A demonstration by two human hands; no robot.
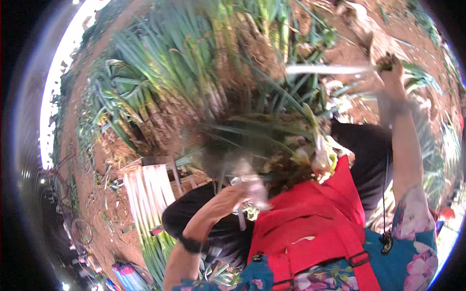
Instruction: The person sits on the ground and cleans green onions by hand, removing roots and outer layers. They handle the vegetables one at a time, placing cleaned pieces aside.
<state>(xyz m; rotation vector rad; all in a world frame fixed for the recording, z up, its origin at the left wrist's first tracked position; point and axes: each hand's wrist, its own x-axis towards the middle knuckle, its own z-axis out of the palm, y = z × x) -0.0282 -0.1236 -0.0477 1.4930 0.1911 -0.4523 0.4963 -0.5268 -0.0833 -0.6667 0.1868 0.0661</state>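
Note:
At the upper right, my right hand (390,69) is closed around a leek (331,69). Its white shaft points left, blurred by motion, and green shows at my grip. My left hand (252,191) is low in front of my left thigh, beside the red apron (309,222). Motion blur covers its fingers, so I cannot make out whether it holds anything. Between my knees lies a dark heap of leek leaves and peelings (269,145). A pale peeled piece (322,156) rests at the heap's right edge, against the apron.
Untrimmed leeks (174,69) with soil-covered roots stand bunched ahead. Cleaned leeks (151,192) lie in a row at my left, near a wooden frame (176,176). A pale, crumpled long thing (367,32) lies on bare soil (342,54) at upper right.

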